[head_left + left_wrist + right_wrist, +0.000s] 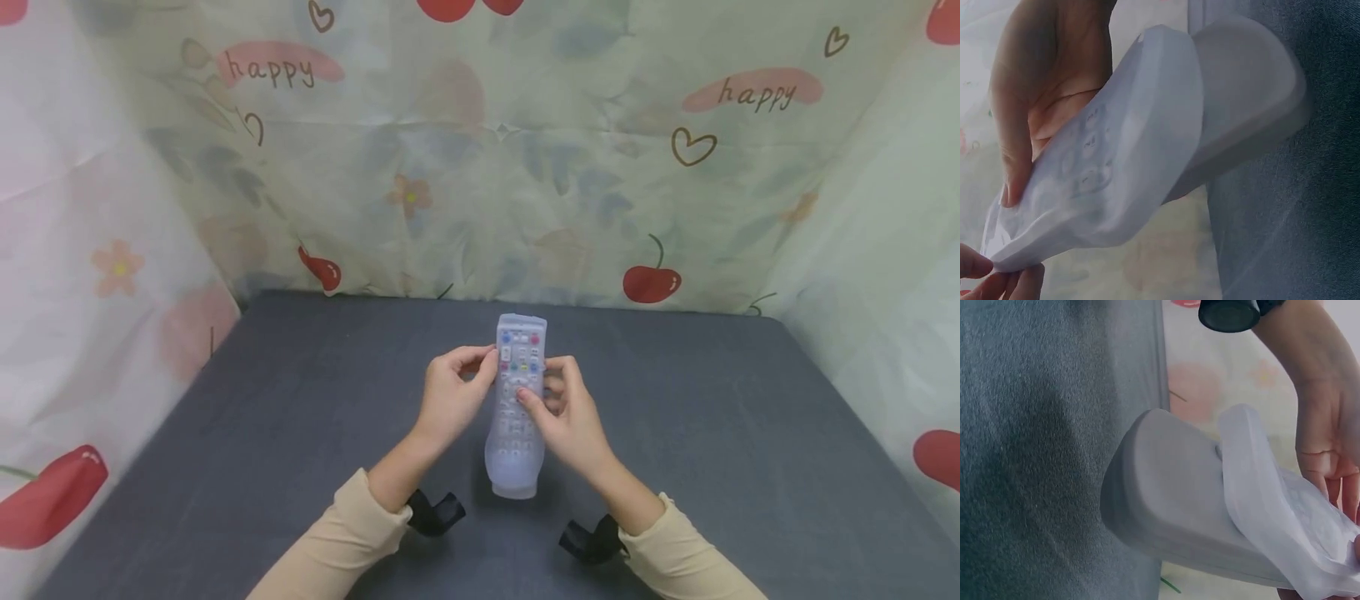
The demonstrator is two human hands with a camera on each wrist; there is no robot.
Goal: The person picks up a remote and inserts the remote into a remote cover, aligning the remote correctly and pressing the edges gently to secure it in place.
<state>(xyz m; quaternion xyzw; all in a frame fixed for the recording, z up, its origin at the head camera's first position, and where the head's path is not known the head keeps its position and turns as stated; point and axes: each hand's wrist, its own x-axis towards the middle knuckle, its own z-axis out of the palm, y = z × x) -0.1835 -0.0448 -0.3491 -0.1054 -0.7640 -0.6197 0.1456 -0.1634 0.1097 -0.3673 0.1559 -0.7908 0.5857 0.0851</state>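
A grey remote control point(1179, 478) stands tilted above the table, in a translucent whitish cover point(517, 454). Its buttons show through the cover in the head view. Both wrist views show the plain lower end of the remote sticking out past the loose, flared cover rim point(1172, 94). My left hand point(453, 396) pinches the cover's left edge near the top between thumb and fingers. On the other side, my right hand point(576, 421) grips the covered remote, thumb on its front over the buttons and fingers curled behind. The back of the remote is mostly hidden.
A dark grey table point(300, 400) lies under the hands. Patterned cloth walls point(502, 208) with cherries and hearts enclose it at the back and sides. Black wrist cameras point(437, 512) jut inward below both hands.
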